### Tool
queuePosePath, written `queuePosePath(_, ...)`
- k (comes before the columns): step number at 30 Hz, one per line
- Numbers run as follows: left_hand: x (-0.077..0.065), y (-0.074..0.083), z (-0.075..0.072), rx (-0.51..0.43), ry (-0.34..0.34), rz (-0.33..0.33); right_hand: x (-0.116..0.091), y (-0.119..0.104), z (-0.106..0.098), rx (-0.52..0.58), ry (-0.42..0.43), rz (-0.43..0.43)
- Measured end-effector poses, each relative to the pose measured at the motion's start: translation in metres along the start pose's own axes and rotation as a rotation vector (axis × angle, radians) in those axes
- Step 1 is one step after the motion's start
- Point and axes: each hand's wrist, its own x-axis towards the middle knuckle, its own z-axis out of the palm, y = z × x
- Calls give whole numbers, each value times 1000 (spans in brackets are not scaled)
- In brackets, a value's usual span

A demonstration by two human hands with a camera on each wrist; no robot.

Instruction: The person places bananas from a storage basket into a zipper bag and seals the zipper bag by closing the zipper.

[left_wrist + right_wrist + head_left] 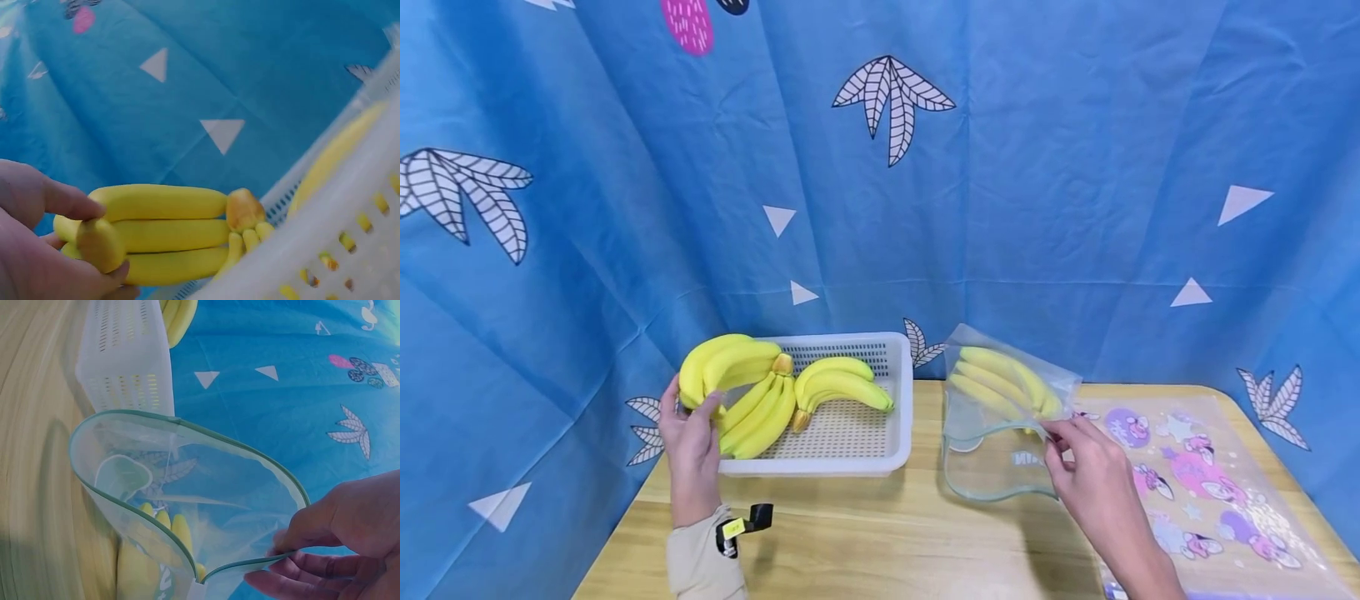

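Note:
My left hand (691, 433) grips the tips of a yellow banana bunch (730, 362) at the left end of a white plastic basket (901, 408). In the left wrist view, thumb and fingers curl round the bananas (169, 236), whose brown stem points toward the basket. Two more bunches lie in the basket, one at the left (763, 425) and a greener-tipped one (838, 383) at the right. My right hand (1101, 475) pinches the green-edged rim of a clear zip bag (985, 479), whose mouth gapes wide. Inside the bag rests another bunch (996, 379).
A clear printed bag (1195, 483) with pink and purple cartoon figures lies flat at the right of the wooden table (880, 533). A blue patterned curtain (1037, 208) hangs close behind the table and along its sides. A black strap (760, 517) sticks out from the left wrist.

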Motion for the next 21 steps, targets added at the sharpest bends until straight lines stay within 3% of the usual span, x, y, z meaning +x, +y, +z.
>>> queuePosePath(7,1,4,-6,-309,-134,-215,0,-1,1,5,-14,13)
queuePosePath(13,9,-1,-13,-721,-262,-371,-4,-2,3,7,-2,21)
queuePosePath(16,12,-4,-16,-871,-331,-404,-4,-3,4,10,1,20)
queuePosePath(21,15,-9,-17,-996,-376,-436,-3,-3,3,16,-2,19)
